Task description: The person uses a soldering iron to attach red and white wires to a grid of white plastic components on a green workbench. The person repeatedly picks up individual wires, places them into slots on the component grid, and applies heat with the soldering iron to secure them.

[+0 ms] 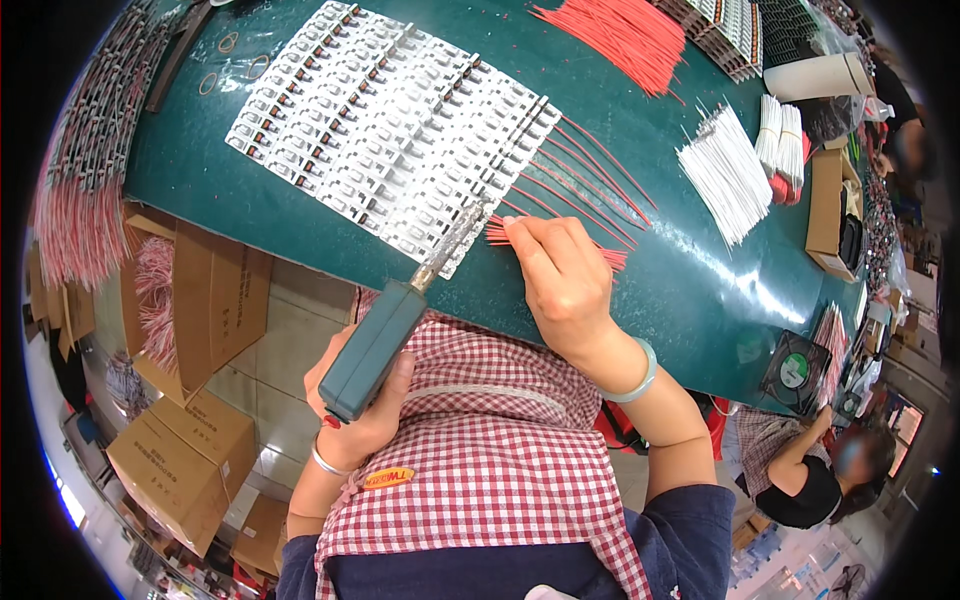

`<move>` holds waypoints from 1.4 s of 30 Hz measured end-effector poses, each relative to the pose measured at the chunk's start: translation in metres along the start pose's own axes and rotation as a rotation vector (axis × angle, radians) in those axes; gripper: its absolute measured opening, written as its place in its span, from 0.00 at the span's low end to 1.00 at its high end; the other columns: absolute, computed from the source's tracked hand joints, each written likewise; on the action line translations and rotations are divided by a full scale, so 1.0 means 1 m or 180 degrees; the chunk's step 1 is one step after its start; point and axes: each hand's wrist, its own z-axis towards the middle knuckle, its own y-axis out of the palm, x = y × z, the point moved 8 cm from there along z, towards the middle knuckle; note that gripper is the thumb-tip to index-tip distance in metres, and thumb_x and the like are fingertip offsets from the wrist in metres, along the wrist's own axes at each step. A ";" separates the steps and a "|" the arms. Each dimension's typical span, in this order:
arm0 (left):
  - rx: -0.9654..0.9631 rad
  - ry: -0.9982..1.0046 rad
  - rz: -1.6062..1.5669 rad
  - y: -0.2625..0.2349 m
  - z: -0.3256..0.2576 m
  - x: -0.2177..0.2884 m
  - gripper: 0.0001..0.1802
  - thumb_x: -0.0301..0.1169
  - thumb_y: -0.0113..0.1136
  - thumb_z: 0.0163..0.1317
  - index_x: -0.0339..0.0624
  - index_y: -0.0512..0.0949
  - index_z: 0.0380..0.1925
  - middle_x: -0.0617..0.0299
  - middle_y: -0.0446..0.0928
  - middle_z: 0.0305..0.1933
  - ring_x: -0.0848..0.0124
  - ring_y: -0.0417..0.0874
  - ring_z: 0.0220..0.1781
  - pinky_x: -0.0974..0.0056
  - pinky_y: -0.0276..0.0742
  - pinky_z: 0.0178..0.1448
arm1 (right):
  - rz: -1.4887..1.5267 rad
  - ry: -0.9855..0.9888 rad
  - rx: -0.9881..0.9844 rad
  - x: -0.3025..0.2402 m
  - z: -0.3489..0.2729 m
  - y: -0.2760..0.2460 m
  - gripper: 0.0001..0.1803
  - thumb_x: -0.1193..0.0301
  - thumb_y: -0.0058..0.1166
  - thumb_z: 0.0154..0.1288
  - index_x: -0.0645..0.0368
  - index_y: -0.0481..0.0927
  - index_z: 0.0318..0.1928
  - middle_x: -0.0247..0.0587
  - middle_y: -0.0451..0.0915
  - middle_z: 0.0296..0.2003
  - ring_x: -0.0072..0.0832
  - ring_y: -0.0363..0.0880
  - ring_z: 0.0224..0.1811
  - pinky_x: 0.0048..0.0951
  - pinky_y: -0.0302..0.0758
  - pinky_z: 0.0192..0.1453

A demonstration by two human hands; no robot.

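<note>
My left hand (372,432) is closed round the dark green handle of a soldering gun (376,345). Its metal barrel points up and right, with the tip over the near right corner of a panel of white circuit boards (385,130). Thumb and fingers of my right hand (565,280) are pinched together at the end of a red wire close to that tip; the exact grip is partly hidden. Under this hand lies a small bundle of red wires (613,259). Several longer red wires (592,190) run from the panel's right edge across the table.
On the green table (690,290) lie a red wire pile (625,40), a white wire pile (728,170) and rubber bands (208,82). A small fan (795,372) stands at the right edge. Wired strips (95,150) hang at left above cardboard boxes (185,455). A co-worker (815,470) sits at right.
</note>
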 end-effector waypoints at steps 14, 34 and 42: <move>-0.0174 0.0038 0.0066 0.004 0.007 0.007 0.13 0.20 0.68 0.54 0.31 0.80 0.40 0.57 0.81 0.35 0.71 0.81 0.31 0.69 0.76 0.37 | -0.0197 -0.0024 -0.0096 -0.004 0.003 0.002 0.16 0.82 0.59 0.46 0.70 0.81 0.40 0.43 0.79 0.35 0.34 0.77 0.34 0.30 0.76 0.32; 0.0077 -0.0233 -0.0093 -0.006 -0.014 -0.014 0.15 0.21 0.70 0.53 0.29 0.82 0.41 0.49 0.83 0.41 0.62 0.86 0.37 0.65 0.81 0.42 | 0.0005 -0.0028 0.0049 -0.010 -0.002 -0.002 0.18 0.81 0.58 0.45 0.70 0.80 0.42 0.44 0.79 0.36 0.36 0.78 0.36 0.31 0.78 0.34; -0.0087 -0.0035 0.0007 -0.005 -0.009 -0.004 0.13 0.20 0.69 0.54 0.30 0.81 0.41 0.53 0.82 0.39 0.67 0.84 0.34 0.68 0.79 0.39 | -0.0066 0.0016 -0.0110 -0.010 -0.005 0.005 0.19 0.81 0.58 0.45 0.70 0.80 0.42 0.44 0.79 0.37 0.35 0.77 0.35 0.31 0.77 0.34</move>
